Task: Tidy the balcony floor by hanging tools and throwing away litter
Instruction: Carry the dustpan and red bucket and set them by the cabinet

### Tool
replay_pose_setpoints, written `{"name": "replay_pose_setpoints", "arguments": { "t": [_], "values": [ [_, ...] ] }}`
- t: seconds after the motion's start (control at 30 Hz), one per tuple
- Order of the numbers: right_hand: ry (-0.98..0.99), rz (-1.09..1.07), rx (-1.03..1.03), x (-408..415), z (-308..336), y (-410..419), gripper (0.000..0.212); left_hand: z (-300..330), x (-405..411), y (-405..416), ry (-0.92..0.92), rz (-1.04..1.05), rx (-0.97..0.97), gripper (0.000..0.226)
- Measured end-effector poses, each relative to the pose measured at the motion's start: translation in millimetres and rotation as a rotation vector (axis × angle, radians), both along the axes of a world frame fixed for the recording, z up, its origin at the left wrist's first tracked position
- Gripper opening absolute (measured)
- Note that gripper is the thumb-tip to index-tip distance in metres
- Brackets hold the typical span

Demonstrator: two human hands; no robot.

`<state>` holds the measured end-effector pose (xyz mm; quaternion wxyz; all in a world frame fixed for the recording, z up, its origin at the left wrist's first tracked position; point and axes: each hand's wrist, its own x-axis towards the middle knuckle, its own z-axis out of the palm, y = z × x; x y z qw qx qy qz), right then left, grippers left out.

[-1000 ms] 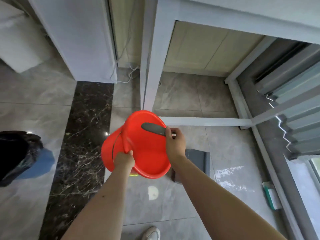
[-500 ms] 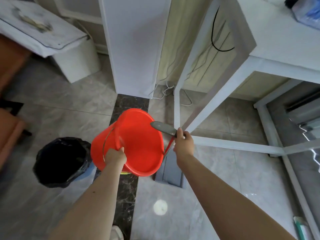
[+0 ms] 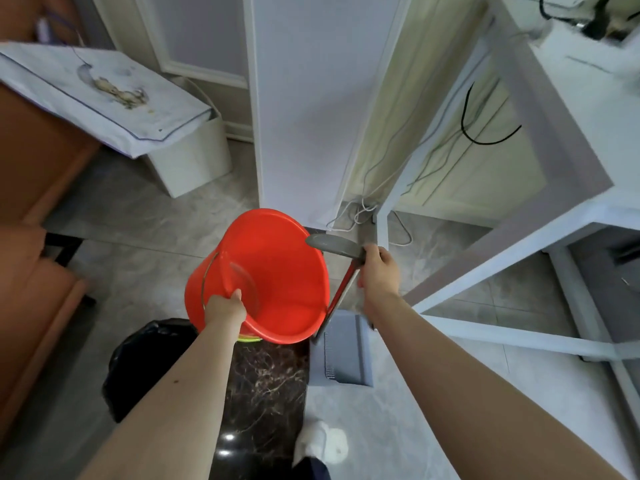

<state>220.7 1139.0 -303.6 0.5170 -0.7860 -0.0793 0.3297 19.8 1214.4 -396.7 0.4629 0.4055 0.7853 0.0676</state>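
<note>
An orange-red plastic bucket [image 3: 277,271] hangs tilted in mid-air, its mouth facing me. My left hand [image 3: 225,308] grips its near rim and thin wire handle. My right hand [image 3: 377,271] is closed on the grey top grip [image 3: 329,247] of a long-handled dustpan. Its red-and-grey pole [image 3: 337,299] runs down to the grey pan [image 3: 346,355], which rests just above or on the floor to the right of the bucket. A bin lined with a black bag [image 3: 149,362] stands below my left forearm.
A white cabinet panel [image 3: 304,109] stands straight ahead with loose cables [image 3: 363,209] at its foot. A white table frame [image 3: 519,237] fills the right side. A white box [image 3: 194,157] and brown furniture [image 3: 34,237] are on the left. My shoe [image 3: 322,441] is at bottom centre.
The view has swung left and up while I carry the bucket and dustpan along. The black-lined bin now lies under my left arm, and the window side has left the frame.
</note>
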Motion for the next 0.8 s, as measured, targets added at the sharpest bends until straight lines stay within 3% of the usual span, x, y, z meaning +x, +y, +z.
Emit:
{"name": "replay_pose_setpoints", "arguments": {
  "t": [0.23,0.47,0.63,0.8],
  "values": [
    [0.024,0.149,-0.016,39.5,-8.0,85.6,0.026,-18.2,38.7,78.6,-0.064,0.144,-0.090,0.055],
    [0.123,0.129,-0.086,85.8,-15.9,147.7,0.034,-32.9,78.5,146.5,-0.128,0.251,-0.091,0.053],
    [0.204,0.130,-0.112,91.8,-27.9,178.8,0.026,-42.5,94.2,176.2,-0.148,0.300,-0.101,0.051],
    [0.097,0.161,-0.185,100.3,-33.3,206.4,0.029,-57.1,107.3,196.4,-0.163,0.337,-0.139,0.053]
  ]
}}
